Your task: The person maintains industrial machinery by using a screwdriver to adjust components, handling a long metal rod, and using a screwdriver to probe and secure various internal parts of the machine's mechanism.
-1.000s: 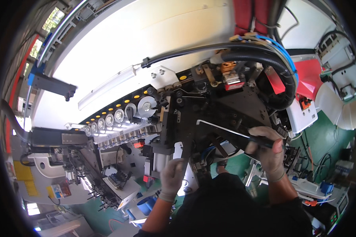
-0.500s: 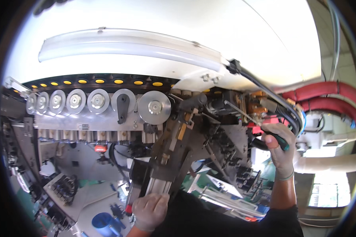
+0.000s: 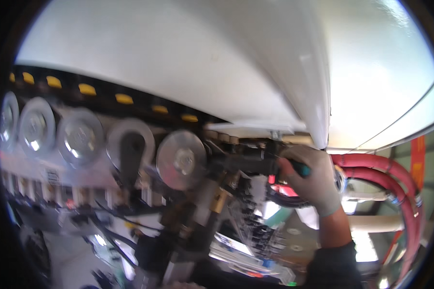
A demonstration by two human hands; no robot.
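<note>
My gloved right hand is closed round the dark green handle of a screwdriver. Its shaft cannot be made out from here. That hand is raised beside a dark cylindrical machine part, at the right end of a row of silver discs. Only a blurred sliver of my left hand shows at the lower edge, by the bottom of a slanted slide assembly; its fingers are hidden.
A black strip with yellow spots runs above the discs. White panels cover the top. Thick red hoses curve at the right. Black cables hang below the discs. Motion smears much of the view.
The view has shifted closer to the discs and tilted. My right hand with the screwdriver has moved left, up to the dark machine part. My left hand has nearly dropped out of view.
</note>
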